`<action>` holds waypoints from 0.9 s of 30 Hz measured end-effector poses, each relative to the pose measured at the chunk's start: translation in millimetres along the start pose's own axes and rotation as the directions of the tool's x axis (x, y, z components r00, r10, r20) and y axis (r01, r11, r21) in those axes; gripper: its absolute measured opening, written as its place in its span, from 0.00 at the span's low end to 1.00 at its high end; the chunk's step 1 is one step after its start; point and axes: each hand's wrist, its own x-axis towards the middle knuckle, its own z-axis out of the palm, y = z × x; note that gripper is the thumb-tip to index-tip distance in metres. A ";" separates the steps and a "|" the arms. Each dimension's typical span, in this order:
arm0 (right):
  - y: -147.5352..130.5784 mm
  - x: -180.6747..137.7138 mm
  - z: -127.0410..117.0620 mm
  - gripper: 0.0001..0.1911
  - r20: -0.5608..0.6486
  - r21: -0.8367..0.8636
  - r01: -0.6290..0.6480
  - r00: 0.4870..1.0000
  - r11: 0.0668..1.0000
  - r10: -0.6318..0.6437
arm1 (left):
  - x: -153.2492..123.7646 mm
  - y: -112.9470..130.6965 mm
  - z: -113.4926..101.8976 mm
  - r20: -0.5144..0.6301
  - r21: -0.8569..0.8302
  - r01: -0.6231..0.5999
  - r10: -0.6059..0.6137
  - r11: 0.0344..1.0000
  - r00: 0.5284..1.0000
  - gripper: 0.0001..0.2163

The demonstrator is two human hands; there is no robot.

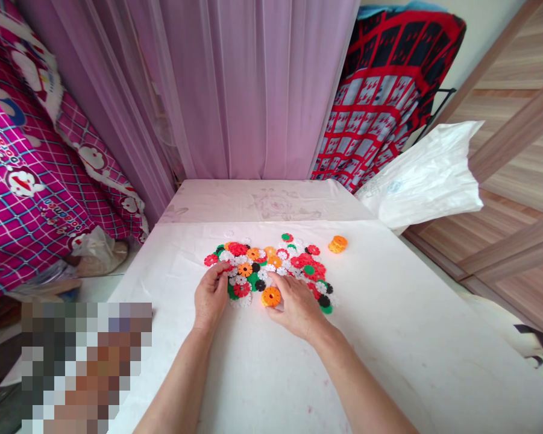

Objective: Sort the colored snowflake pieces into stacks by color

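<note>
Visibly, the right hand (298, 302) holds stacked, notched orange discs (271, 296); whether the left hand (210, 298) grips is unclear.

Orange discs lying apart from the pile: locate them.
In the head view, the orange discs lie on the white tabletop, right of the mixed pile, beyond the right hand.

This looks like a room in a home. A lilac curtain (262, 90) hangs beyond the tabletop's (389, 337) far edge, where a rose print (271, 204) shows. Cartoon-patterned pink fabric (36, 163) drapes past the left edge; a red-and-black patterned cloth (384, 90) hangs behind the far right corner, and wood-grain panelling (519, 157) stands off the right edge.
</note>
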 end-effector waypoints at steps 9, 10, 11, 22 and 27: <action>17.4 22.3 -14.6 0.16 -0.095 0.004 0.029 0.995 1.000 -0.029 | 1.1 1.0 0.3 -0.001 -0.017 -0.003 0.003 1.000 1.000 0.13; 22.3 30.2 -16.2 0.12 -0.100 -0.031 0.022 0.995 0.999 -0.025 | 1.0 0.9 0.5 -0.004 -0.022 0.001 -0.001 1.000 1.000 0.13; 26.9 38.3 -17.4 0.12 -0.094 -0.064 0.014 0.995 0.998 -0.020 | 0.8 0.4 0.7 -0.006 -0.026 0.006 -0.007 1.000 1.000 0.13; 29.1 81.0 -15.6 0.14 0.116 -0.302 -0.066 0.988 0.951 0.105 | 1.0 -7.8 3.0 -0.056 -0.087 0.014 -0.019 0.996 0.998 0.13; 24.4 84.9 -13.9 0.14 0.116 -0.347 -0.055 0.988 0.936 0.101 | 1.2 -7.2 2.6 -0.101 -0.126 0.045 -0.058 0.991 0.993 0.13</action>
